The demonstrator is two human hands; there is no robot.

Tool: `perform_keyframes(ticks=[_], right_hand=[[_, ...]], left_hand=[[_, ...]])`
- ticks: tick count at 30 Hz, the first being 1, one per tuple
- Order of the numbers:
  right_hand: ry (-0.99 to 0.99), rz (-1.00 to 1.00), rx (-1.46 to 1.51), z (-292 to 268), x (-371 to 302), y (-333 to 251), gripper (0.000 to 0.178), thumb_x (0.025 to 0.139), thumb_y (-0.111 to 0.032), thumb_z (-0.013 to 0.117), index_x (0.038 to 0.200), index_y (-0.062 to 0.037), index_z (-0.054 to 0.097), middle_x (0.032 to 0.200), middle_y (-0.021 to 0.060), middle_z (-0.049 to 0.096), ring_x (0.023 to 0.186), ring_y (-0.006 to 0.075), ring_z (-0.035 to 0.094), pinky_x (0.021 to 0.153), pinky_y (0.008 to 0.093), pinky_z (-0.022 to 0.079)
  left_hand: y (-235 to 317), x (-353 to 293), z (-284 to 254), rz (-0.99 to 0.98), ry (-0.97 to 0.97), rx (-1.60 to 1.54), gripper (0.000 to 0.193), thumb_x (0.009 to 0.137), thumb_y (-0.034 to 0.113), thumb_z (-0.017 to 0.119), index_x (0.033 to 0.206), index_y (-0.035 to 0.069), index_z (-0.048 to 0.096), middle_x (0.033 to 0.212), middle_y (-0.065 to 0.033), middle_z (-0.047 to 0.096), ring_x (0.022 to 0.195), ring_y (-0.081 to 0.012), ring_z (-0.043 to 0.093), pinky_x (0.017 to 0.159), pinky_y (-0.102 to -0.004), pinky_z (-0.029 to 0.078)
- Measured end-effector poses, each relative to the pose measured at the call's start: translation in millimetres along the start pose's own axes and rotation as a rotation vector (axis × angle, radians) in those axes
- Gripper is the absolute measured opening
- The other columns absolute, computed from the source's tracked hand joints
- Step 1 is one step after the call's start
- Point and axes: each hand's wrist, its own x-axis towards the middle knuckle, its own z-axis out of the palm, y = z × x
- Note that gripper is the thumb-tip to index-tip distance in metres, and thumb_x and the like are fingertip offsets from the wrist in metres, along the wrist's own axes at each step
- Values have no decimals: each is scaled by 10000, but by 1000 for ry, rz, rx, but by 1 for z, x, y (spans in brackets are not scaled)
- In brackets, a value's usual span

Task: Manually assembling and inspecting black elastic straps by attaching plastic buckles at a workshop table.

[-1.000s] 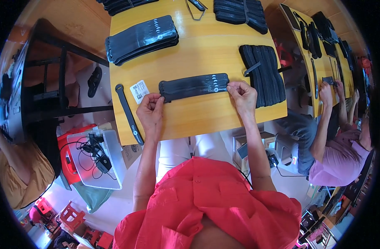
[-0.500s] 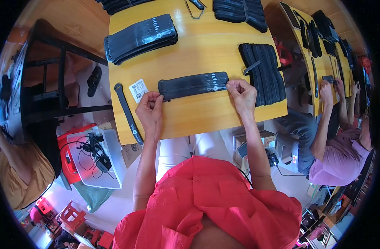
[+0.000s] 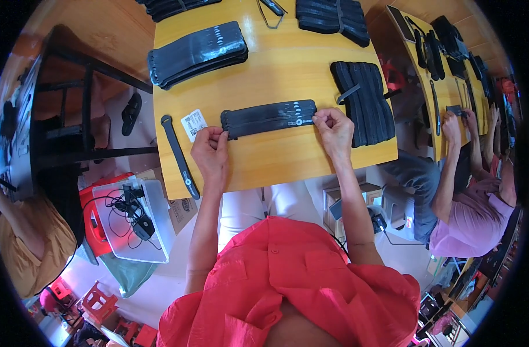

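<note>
A small layered stack of black straps (image 3: pixel 268 120) with white printed marks lies on the yellow wooden table, spread crosswise in front of me. My left hand (image 3: pixel 211 153) pinches its left end between thumb and fingers. At the opposite end, the thumb and fingertips of my right hand (image 3: pixel 335 133) close on the corner. A single black strap (image 3: pixel 180 157) with a looped end rests to the left of my left hand, and a white label card (image 3: pixel 193 124) lies just beyond that hand.
A thick pile of black straps (image 3: pixel 200 53) sits at the far left of the table (image 3: pixel 276 168). Banded bundles lie at the right (image 3: pixel 364 104) and the far right (image 3: pixel 333 20). A clear bin of cables (image 3: pixel 160 231) stands on the floor. Other people work at tables on both sides.
</note>
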Motion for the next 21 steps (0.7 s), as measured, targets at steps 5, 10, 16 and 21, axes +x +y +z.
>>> perform_keyframes(ticks=[5,10,16,21], right_hand=[[-63,106,35,-2,5,1,50,755,11,653,729,5,612,563,-14,532,468,33,456,416,183,363],[-118,209,132,-5,6,-8,68,764,29,630,721,-5,589,537,-8,529,414,56,472,354,198,368],[-76,314,437,-23,-3,-9,99,786,17,568,868,31,622,757,108,610,574,128,579,499,245,481],[-6,-382,-215,-2,-27,-34,300,801,-97,567,1062,48,538,1038,177,547,936,294,531,811,380,423]], left_hand=[[-11,5,-1,64,-39,14,74,795,-14,609,844,20,563,679,12,515,528,-32,428,432,-168,347],[-11,4,-4,171,-38,60,67,805,-5,597,859,18,564,695,11,524,542,-39,439,459,-179,362],[13,-10,-19,132,-46,-27,122,794,-18,577,914,-3,582,780,-77,584,648,-135,554,572,-250,452],[26,-21,-6,568,-91,343,401,829,169,587,1188,13,503,1189,-152,523,1080,-289,514,892,-404,414]])
